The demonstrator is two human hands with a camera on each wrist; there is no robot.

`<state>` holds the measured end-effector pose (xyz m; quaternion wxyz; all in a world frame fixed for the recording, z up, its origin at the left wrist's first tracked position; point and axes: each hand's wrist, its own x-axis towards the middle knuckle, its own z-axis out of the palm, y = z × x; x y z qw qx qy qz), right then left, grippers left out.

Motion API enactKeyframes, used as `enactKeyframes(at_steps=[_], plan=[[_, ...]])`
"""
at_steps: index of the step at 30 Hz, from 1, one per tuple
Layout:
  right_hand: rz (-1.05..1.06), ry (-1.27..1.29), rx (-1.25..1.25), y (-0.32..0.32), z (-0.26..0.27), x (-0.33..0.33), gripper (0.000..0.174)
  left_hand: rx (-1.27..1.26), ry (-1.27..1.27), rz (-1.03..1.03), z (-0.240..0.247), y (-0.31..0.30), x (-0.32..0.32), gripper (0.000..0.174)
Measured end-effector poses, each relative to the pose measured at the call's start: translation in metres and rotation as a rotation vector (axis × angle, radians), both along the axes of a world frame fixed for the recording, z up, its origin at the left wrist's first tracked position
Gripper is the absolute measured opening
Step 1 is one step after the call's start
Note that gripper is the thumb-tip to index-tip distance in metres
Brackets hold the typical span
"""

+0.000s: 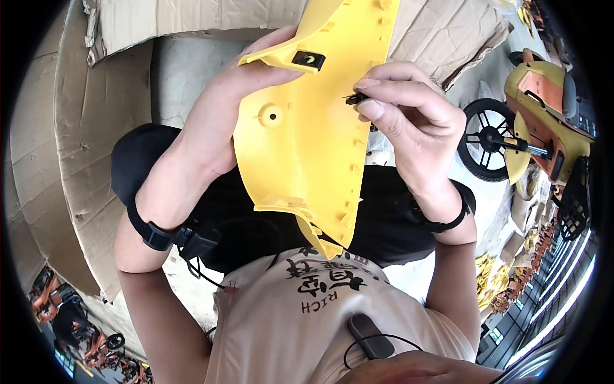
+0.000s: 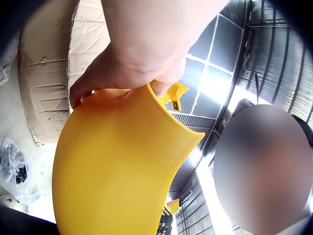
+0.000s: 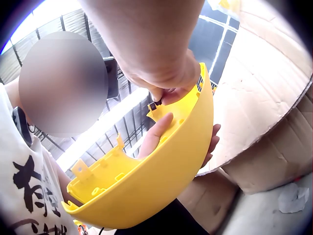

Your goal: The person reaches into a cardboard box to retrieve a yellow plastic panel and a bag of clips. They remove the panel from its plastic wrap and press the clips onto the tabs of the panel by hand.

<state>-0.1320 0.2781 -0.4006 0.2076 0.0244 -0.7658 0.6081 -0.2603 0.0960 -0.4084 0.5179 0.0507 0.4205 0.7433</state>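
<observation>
A curved yellow plastic panel point(image 1: 300, 153) is held up over the person's lap, its hollow, ribbed inside facing the head camera. The left hand point(image 1: 227, 102) grips it by its left edge, thumb on the inside and fingers behind, as the right wrist view also shows. A black clip point(image 1: 309, 61) sits on a tab near the panel's upper end. Between thumb and fingertips the right hand point(image 1: 419, 118) pinches another small dark clip point(image 1: 355, 98), close over the panel's inner face. In the left wrist view the panel's smooth outer side point(image 2: 112, 166) fills the middle.
Large cardboard sheets point(image 1: 96, 153) lie on the floor to the left and ahead. An orange-and-yellow scooter point(image 1: 543, 115) with a black spoked wheel point(image 1: 489, 139) stands at the right. Yellow parts point(image 1: 489, 281) are heaped behind it. A clear plastic bag point(image 2: 12, 159) lies on the floor.
</observation>
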Motion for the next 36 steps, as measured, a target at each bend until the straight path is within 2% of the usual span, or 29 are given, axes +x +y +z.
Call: enactKeyframes(at_steps=[2, 4, 5, 7, 8, 10, 14, 17, 19, 26, 29, 30, 31, 32, 33, 35, 36], plan=[[-0.025, -0.042, -0.030, -0.005, 0.003, 0.002, 0.018, 0.011, 0.015, -0.012, -0.001, 0.000, 0.000, 0.060], [-0.068, -0.160, -0.234, -0.010, 0.005, 0.002, 0.016, -0.006, 0.015, -0.007, -0.002, 0.000, 0.001, 0.060], [-0.067, -0.160, -0.234, -0.009, 0.004, 0.001, 0.016, -0.019, 0.017, 0.000, -0.002, 0.000, 0.001, 0.059], [-0.036, -0.009, 0.115, -0.004, 0.001, -0.003, 0.014, -0.017, 0.019, 0.000, -0.003, -0.001, 0.001, 0.060], [-0.036, -0.009, 0.113, -0.002, 0.002, -0.003, 0.014, -0.013, 0.025, 0.001, -0.003, -0.001, 0.001, 0.060], [-0.024, 0.028, 0.339, 0.000, 0.006, -0.003, 0.013, -0.009, 0.013, -0.001, -0.004, -0.001, 0.000, 0.060], [-0.049, 0.089, 0.271, -0.005, 0.005, -0.001, 0.014, -0.011, 0.018, -0.015, -0.004, 0.000, 0.000, 0.061], [-0.073, -0.063, 0.196, -0.003, 0.006, 0.000, 0.013, -0.046, 0.054, 0.012, -0.005, 0.003, 0.001, 0.061], [-0.021, -0.078, 0.112, -0.001, 0.007, 0.000, 0.011, -0.032, 0.072, 0.017, -0.003, 0.002, 0.002, 0.061], [0.029, -0.121, 0.086, -0.001, -0.001, -0.002, 0.012, 0.016, 0.061, 0.003, -0.004, 0.002, 0.002, 0.061], [0.068, -0.134, -0.062, -0.004, -0.003, -0.001, 0.016, 0.018, 0.070, 0.021, -0.006, 0.002, 0.001, 0.063], [0.002, -0.082, -0.039, -0.009, 0.002, 0.001, 0.018, 0.016, 0.068, 0.021, -0.007, 0.003, 0.003, 0.063], [-0.064, -0.031, -0.016, -0.012, 0.007, 0.001, 0.019, -0.008, 0.050, 0.082, -0.009, 0.005, 0.006, 0.051], [-0.004, 0.119, 0.357, -0.008, 0.012, 0.000, 0.020, -0.036, 0.031, 0.147, -0.010, 0.004, 0.008, 0.040], [-0.026, 0.093, 0.488, -0.006, 0.000, -0.005, 0.021, -0.041, 0.028, 0.149, -0.012, 0.001, 0.007, 0.040], [-0.045, -0.033, 0.457, -0.010, -0.004, -0.003, 0.022, -0.195, -0.006, 0.012, -0.015, -0.006, -0.003, 0.031], [-0.043, -0.027, 0.456, -0.008, -0.003, -0.007, 0.022, -0.195, -0.001, 0.016, -0.015, -0.003, -0.006, 0.031]])
